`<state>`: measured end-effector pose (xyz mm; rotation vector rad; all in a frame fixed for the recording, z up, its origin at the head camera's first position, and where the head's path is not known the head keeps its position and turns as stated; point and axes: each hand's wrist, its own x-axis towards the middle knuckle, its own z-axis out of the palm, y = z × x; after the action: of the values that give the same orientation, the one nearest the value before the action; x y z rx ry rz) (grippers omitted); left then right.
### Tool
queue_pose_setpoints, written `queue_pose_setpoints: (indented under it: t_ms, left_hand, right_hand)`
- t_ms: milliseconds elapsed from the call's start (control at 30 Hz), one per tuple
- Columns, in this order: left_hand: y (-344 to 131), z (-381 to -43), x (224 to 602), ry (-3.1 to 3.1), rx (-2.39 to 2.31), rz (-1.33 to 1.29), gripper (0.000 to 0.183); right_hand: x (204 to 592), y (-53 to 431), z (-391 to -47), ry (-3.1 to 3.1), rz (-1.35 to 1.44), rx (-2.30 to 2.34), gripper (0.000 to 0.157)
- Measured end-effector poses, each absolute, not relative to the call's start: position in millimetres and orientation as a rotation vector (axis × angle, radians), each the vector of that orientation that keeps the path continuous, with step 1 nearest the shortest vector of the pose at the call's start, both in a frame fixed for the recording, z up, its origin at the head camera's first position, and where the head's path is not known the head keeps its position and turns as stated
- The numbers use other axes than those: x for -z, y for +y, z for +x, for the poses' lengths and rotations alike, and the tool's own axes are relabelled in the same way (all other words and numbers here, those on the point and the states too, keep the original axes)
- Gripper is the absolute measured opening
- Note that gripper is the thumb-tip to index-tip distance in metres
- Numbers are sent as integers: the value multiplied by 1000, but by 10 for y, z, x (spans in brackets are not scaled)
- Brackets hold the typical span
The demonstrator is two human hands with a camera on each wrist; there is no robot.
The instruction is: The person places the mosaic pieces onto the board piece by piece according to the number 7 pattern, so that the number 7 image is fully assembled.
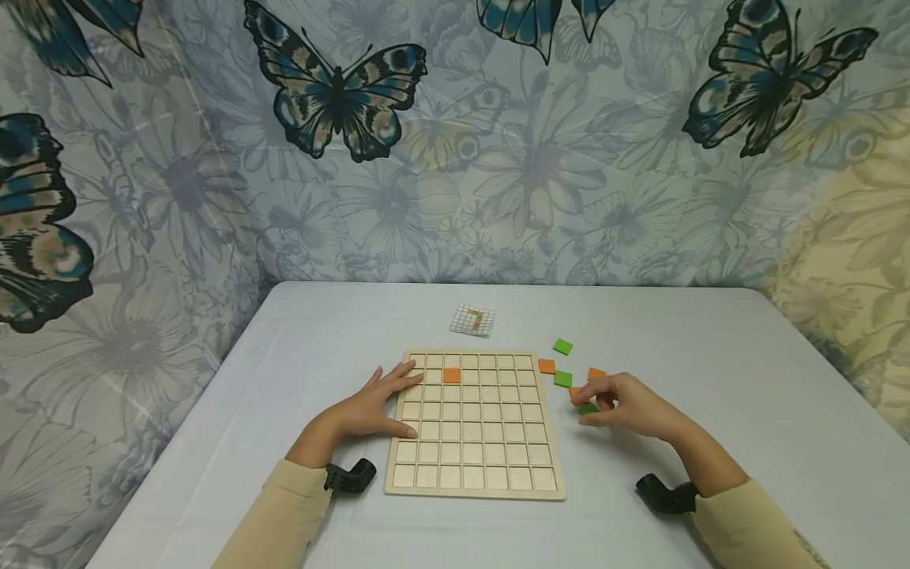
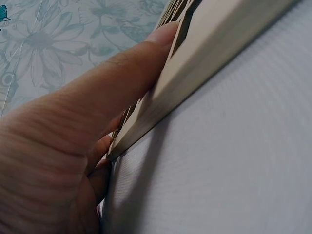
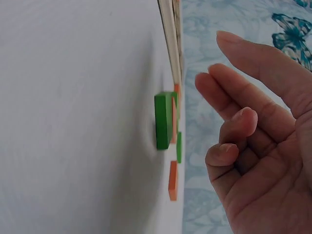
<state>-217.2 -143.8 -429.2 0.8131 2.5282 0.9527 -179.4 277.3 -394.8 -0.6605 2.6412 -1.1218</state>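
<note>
A pale wooden grid board [image 1: 475,496] lies flat on the table, with one orange square tile [image 1: 452,375] in a cell of its upper part. My left hand [image 1: 366,409] rests on the board's left edge, fingers and thumb spread along the frame; the left wrist view has the thumb [image 2: 131,63] over the rim. Beside the board's right edge, my right hand [image 1: 629,407] hovers over a green tile [image 3: 163,122], fingers loosely bent and nothing between thumb and fingertips. Close by are an orange tile [image 1: 575,392], partly hidden by the fingers, and another orange tile [image 1: 596,373].
Farther up the board's right side lie a green tile [image 1: 563,347], an orange tile [image 1: 547,366] and another green tile [image 1: 563,379]. Behind the board is a small card [image 1: 472,321] with a printed grid pattern. Patterned fabric [image 1: 540,166] hangs behind the white table [image 1: 341,316].
</note>
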Motion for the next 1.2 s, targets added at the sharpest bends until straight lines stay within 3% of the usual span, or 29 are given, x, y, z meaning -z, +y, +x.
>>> queue_pose_setpoints:
  t_ms: [1200]
  left_hand:
    - [-1450,-2177,4302,2520,-959,846,92]
  right_hand:
    - [4168,3060,-1864,2630,-655,1155,24]
